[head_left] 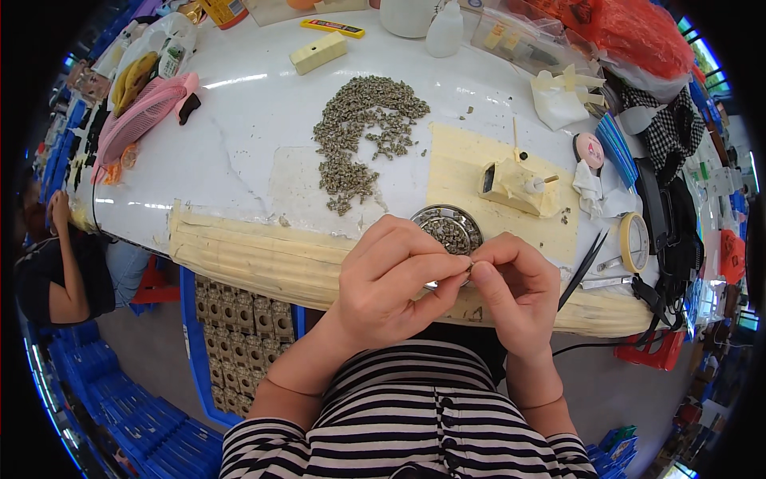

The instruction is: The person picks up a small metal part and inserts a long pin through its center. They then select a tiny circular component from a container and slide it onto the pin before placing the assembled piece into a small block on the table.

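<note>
My left hand (399, 279) and my right hand (515, 291) meet fingertip to fingertip over the near rim of a round metal dish (469, 217). Both pinch at a tiny piece between thumb and forefinger; it is too small to make out. Inside the dish lie many small metal parts (447, 231). Beyond my left hand, a large pile of similar small metal parts (343, 120) spreads over the white table (239, 104). A taped block with thin sticks (519, 188) stands on a cream sheet, past the dish to the right.
Tweezers (586, 267) and a tape roll (634, 242) lie at right. A pink mesh item (148, 120) is at left. At the back are a cream block (317, 53) and a white bottle (444, 32). Below the padded edge (255, 247) sits a blue crate (191, 319). A person (68, 271) sits at left.
</note>
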`<state>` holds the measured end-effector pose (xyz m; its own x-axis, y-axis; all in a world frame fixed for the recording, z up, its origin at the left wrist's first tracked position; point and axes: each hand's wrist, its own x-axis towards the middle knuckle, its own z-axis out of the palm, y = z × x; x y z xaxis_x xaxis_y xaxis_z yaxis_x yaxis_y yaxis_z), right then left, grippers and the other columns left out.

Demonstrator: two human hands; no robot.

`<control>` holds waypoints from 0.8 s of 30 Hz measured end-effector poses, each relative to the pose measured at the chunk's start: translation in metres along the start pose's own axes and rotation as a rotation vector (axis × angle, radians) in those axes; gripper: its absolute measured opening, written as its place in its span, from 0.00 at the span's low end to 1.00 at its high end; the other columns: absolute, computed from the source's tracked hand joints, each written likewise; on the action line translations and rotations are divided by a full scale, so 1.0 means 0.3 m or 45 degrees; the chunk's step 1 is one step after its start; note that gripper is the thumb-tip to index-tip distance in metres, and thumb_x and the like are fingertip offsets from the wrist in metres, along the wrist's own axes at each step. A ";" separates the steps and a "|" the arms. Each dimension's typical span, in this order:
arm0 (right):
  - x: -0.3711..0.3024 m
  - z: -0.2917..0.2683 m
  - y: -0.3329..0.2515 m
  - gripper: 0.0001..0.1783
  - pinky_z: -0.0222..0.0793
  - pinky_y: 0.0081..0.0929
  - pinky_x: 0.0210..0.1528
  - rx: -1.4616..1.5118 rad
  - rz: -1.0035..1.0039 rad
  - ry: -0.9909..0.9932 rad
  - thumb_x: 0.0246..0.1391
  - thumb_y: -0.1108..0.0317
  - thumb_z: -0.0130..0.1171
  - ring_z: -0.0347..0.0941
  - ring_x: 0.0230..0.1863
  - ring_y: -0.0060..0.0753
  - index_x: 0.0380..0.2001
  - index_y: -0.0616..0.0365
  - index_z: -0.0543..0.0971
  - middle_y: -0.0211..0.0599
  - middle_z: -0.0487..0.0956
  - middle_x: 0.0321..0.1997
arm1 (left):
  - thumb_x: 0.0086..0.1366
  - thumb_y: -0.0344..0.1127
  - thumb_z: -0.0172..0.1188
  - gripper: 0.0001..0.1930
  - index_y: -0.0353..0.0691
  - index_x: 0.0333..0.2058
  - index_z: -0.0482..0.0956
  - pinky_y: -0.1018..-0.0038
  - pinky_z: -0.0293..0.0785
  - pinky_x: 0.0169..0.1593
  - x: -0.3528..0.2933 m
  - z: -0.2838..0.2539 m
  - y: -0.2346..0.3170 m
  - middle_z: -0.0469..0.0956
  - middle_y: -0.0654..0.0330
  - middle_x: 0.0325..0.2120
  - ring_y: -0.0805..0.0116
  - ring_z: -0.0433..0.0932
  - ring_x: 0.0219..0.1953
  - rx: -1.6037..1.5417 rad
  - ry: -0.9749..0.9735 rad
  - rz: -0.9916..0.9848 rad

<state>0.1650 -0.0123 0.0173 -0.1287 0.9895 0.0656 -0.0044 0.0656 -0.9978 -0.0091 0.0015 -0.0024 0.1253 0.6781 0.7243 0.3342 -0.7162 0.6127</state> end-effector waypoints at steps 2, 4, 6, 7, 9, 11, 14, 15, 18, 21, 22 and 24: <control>0.004 -0.009 0.003 0.02 0.68 0.21 0.36 -0.096 -0.102 -0.008 0.54 0.79 0.63 0.74 0.30 0.26 0.28 0.64 0.79 0.35 0.80 0.29 | 0.45 0.22 0.72 0.14 0.39 0.34 0.84 0.71 0.71 0.32 0.005 0.001 0.004 0.77 0.63 0.27 0.63 0.75 0.29 -0.017 -0.008 -0.013; 0.011 -0.020 0.013 0.02 0.68 0.22 0.35 -0.282 -0.295 -0.019 0.53 0.79 0.63 0.74 0.29 0.28 0.27 0.63 0.79 0.36 0.80 0.28 | 0.46 0.23 0.72 0.14 0.39 0.34 0.84 0.71 0.71 0.31 0.010 0.002 0.008 0.77 0.63 0.27 0.63 0.75 0.28 -0.035 -0.017 -0.033; 0.016 -0.024 0.011 0.02 0.67 0.24 0.34 -0.347 -0.376 -0.024 0.51 0.80 0.63 0.74 0.29 0.31 0.27 0.63 0.79 0.36 0.80 0.27 | 0.47 0.24 0.73 0.14 0.39 0.35 0.84 0.71 0.70 0.31 0.008 0.001 0.005 0.77 0.63 0.27 0.63 0.75 0.28 -0.053 -0.035 -0.027; 0.018 -0.026 0.009 0.02 0.67 0.24 0.34 -0.380 -0.416 -0.026 0.50 0.80 0.63 0.74 0.28 0.32 0.27 0.63 0.79 0.36 0.80 0.27 | 0.47 0.25 0.74 0.14 0.39 0.35 0.84 0.71 0.70 0.31 0.007 0.000 0.003 0.77 0.63 0.27 0.63 0.75 0.28 -0.062 -0.044 -0.023; 0.021 -0.033 0.004 0.03 0.67 0.25 0.33 -0.454 -0.472 -0.033 0.49 0.80 0.63 0.74 0.28 0.35 0.27 0.62 0.79 0.37 0.80 0.27 | 0.48 0.25 0.73 0.14 0.39 0.35 0.84 0.71 0.70 0.31 0.005 -0.001 0.001 0.78 0.63 0.27 0.63 0.75 0.29 -0.074 -0.060 -0.028; 0.028 -0.038 -0.006 0.04 0.67 0.27 0.32 -0.584 -0.561 -0.044 0.48 0.80 0.64 0.73 0.27 0.37 0.27 0.62 0.79 0.37 0.80 0.27 | 0.48 0.26 0.73 0.14 0.38 0.36 0.85 0.71 0.70 0.32 0.005 0.000 0.000 0.78 0.62 0.27 0.63 0.75 0.29 -0.074 -0.070 -0.040; 0.043 -0.044 -0.028 0.05 0.68 0.29 0.31 -0.813 -0.704 -0.057 0.46 0.79 0.66 0.73 0.27 0.38 0.28 0.61 0.80 0.37 0.80 0.27 | 0.48 0.25 0.73 0.13 0.38 0.35 0.85 0.72 0.70 0.32 0.008 0.004 0.001 0.79 0.62 0.28 0.64 0.75 0.29 -0.049 -0.088 -0.050; 0.045 -0.046 -0.032 0.06 0.68 0.29 0.31 -0.854 -0.721 -0.058 0.45 0.79 0.67 0.73 0.27 0.38 0.28 0.60 0.80 0.37 0.80 0.28 | 0.47 0.25 0.74 0.13 0.38 0.35 0.85 0.73 0.70 0.33 0.008 0.004 0.000 0.79 0.62 0.28 0.65 0.76 0.30 -0.035 -0.101 -0.045; 0.045 -0.046 -0.026 0.05 0.68 0.28 0.31 -0.762 -0.676 -0.062 0.47 0.79 0.67 0.73 0.28 0.38 0.28 0.60 0.80 0.37 0.80 0.28 | 0.47 0.23 0.74 0.13 0.38 0.34 0.85 0.73 0.70 0.33 0.007 0.000 -0.002 0.79 0.62 0.28 0.66 0.76 0.30 -0.038 -0.102 -0.058; 0.037 -0.041 0.003 0.03 0.69 0.26 0.33 -0.482 -0.471 -0.081 0.51 0.78 0.65 0.74 0.28 0.34 0.29 0.61 0.80 0.37 0.80 0.29 | 0.47 0.23 0.73 0.13 0.38 0.34 0.85 0.73 0.71 0.33 0.004 -0.005 0.000 0.79 0.63 0.28 0.65 0.76 0.30 -0.043 -0.070 -0.075; 0.033 -0.037 0.010 0.02 0.69 0.25 0.34 -0.374 -0.385 -0.086 0.53 0.78 0.64 0.74 0.29 0.33 0.30 0.62 0.80 0.36 0.80 0.30 | 0.47 0.23 0.72 0.13 0.39 0.34 0.86 0.73 0.71 0.33 0.004 -0.007 0.002 0.79 0.63 0.28 0.65 0.76 0.30 -0.042 -0.058 -0.079; 0.021 -0.023 0.016 0.02 0.70 0.22 0.36 -0.154 -0.199 -0.079 0.56 0.76 0.63 0.74 0.30 0.28 0.31 0.63 0.80 0.35 0.81 0.30 | 0.47 0.23 0.73 0.13 0.39 0.34 0.86 0.73 0.71 0.33 0.003 -0.009 0.007 0.80 0.63 0.28 0.65 0.76 0.30 -0.053 -0.044 -0.107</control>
<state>0.1711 -0.0047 0.0130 -0.1966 0.9564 0.2158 0.0893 0.2367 -0.9675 -0.0107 0.0001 0.0006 0.1309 0.7410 0.6586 0.3059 -0.6621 0.6841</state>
